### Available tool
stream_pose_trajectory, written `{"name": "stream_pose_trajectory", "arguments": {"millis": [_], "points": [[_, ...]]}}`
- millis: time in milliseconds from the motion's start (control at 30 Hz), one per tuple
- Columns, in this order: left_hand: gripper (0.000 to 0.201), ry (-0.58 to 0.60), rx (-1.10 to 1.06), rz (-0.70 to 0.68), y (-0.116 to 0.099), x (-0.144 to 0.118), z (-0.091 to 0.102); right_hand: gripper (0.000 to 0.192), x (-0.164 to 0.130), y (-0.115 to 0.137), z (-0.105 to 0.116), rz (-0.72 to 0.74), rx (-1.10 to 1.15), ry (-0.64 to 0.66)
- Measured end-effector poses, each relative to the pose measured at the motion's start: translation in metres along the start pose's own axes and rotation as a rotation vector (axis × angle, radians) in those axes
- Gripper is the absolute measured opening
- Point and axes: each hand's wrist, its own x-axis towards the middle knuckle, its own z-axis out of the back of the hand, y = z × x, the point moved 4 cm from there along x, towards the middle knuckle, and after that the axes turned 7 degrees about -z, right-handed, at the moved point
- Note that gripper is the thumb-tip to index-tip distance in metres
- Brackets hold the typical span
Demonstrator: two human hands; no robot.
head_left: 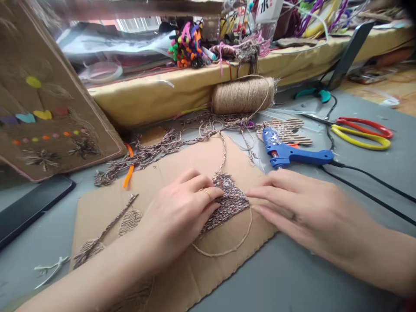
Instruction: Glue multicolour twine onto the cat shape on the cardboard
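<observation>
Two Hands at a Small Woven Patch

I read the clock from the woven patch [231,204], with twelve pointing away from the person. This patch, of mottled brown and grey yarn, lies flat on a sheet of cardboard [208,277], which rests on the grey table [325,286].

The left hand [182,201], wearing a thin ring [205,193], comes from eight o'clock. Its fingers are bent and lie over the patch's left part; whether they also pinch something beneath, I cannot tell. The right hand [305,203] is at three o'clock, its thumb and forefinger close together at the patch's right corner. It is a little blurred, so I cannot tell if they grasp the edge or the yarn.

A thin cord [227,252] curves from this corner through five o'clock to near the left wrist. At twelve, a braided cord [224,151] leads away from the patch, and farther lies a spool of twine [243,94]. The blue glue gun [289,154] is at one, the scissors [360,132] at two, and a bundle of yarn [146,151] at ten.
</observation>
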Motion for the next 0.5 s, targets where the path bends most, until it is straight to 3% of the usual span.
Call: {"name": "stream_pose_trajectory", "arguments": {"millis": [167, 500], "points": [[0.024, 0.055, -0.007, -0.016, -0.003, 0.005, 0.001, 0.018, 0.007, -0.011, -0.016, -0.020, 0.053, 0.083], [0.021, 0.009, -0.007, -0.059, -0.032, 0.003, -0.004, 0.016, 0.001, -0.013, -0.014, -0.013, 0.196, 0.131]]}}
